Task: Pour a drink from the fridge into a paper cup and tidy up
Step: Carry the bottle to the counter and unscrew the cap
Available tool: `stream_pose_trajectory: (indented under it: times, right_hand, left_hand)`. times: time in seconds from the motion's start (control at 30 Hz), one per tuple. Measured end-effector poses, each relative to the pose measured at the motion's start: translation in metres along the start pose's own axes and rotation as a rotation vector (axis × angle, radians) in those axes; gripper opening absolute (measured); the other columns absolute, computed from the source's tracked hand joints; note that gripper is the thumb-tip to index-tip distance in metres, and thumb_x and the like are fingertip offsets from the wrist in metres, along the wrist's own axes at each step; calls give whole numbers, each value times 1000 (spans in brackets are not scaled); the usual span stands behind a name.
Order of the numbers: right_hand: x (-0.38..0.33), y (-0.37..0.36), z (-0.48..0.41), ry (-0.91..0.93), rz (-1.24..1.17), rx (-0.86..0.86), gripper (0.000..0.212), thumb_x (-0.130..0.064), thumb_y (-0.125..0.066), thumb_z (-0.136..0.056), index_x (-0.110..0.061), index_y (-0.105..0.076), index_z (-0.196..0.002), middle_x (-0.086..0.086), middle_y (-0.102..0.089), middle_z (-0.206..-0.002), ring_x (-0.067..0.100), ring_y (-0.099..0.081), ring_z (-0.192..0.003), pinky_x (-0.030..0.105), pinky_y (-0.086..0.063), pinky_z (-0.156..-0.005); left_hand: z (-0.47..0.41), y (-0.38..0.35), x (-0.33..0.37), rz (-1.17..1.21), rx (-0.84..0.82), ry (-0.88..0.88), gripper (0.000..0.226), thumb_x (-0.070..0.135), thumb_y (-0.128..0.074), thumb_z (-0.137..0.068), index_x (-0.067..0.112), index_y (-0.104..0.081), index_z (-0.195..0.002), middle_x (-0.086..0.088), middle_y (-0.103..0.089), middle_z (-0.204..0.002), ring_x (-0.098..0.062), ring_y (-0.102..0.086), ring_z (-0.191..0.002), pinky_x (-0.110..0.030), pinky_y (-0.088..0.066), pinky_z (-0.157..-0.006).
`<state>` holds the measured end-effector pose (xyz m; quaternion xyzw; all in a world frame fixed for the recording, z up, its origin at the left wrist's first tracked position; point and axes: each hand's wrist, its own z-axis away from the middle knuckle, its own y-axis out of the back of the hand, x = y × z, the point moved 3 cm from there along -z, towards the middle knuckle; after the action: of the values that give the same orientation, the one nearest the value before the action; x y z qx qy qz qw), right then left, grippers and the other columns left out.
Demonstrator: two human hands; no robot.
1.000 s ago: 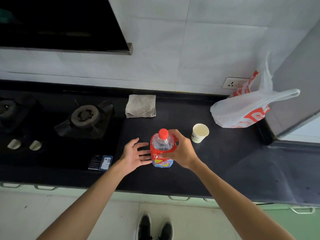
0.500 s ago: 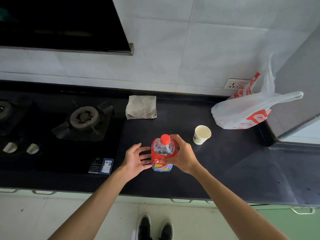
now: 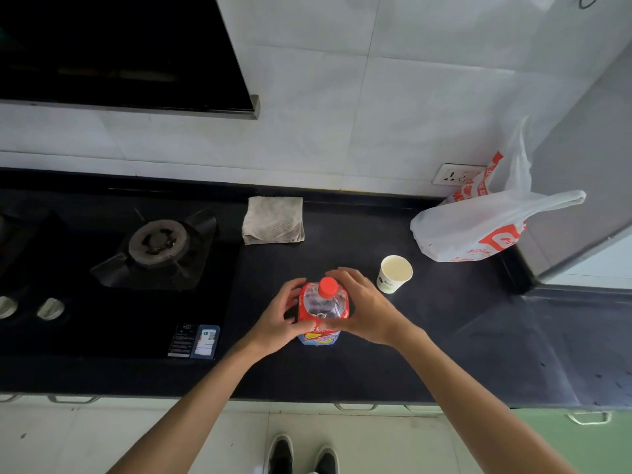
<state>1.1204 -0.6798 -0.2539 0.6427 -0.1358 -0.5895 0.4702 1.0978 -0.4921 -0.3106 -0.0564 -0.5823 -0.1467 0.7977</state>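
A clear plastic drink bottle (image 3: 323, 311) with a red label and a red cap (image 3: 328, 287) stands upright on the black counter (image 3: 427, 343), cap screwed on. My left hand (image 3: 278, 319) wraps its left side and my right hand (image 3: 364, 309) wraps its right side, fingers curled near the neck. A white paper cup (image 3: 394, 273) stands upright just right of my right hand, apart from it, its inside looking pale.
A folded grey cloth (image 3: 273, 220) lies behind the bottle. A gas hob (image 3: 157, 242) with knobs fills the left. A white and red plastic bag (image 3: 478, 230) sits at the back right beside a grey appliance side (image 3: 581, 165). A wall socket (image 3: 456, 174) is behind it.
My left hand, which hovered open beside the bottle, has closed onto its left side. My right hand stays on the bottle.
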Motion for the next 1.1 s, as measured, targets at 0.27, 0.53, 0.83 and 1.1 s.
stream_pose_trajectory:
  times: [0.27,0.53,0.83,1.1]
  right_hand:
    - [-48,37,-9,-59,618,56,58,-75,-50,-82,-16,-49,-80,-1,-58,-73,22,-62,-69,30,-39,-58]
    - [-69,31,-13,-177,676,52,61,-72,-37,-91,-13,-50,-78,1,-50,-69,20,-50,-64,30,-36,-60]
    - [-62,19,-10,-180,516,98,51,-56,-38,-99,-8,-53,-93,9,-64,-88,25,-53,-72,32,-36,-64]
    - [-53,40,-13,238,597,-155,41,-40,-47,-100,-15,-43,-133,7,-58,-115,24,-56,-103,37,-48,-90]
  left_hand:
    - [-15,-6,13,-392,-4,-227,89,41,-84,-72,30,-37,-146,11,-52,-138,-6,-55,-125,-29,-52,-101]
    - [-16,-7,15,-346,30,-239,74,27,-86,-75,31,-46,-136,15,-58,-129,1,-59,-115,-11,-50,-90]
    - [-19,-5,9,-273,6,-213,75,28,-88,-71,27,-49,-136,10,-64,-125,-12,-63,-117,-35,-57,-95]
    - [-21,-5,8,-252,-16,-184,78,31,-88,-70,26,-49,-138,7,-65,-125,-14,-63,-118,-39,-57,-96]
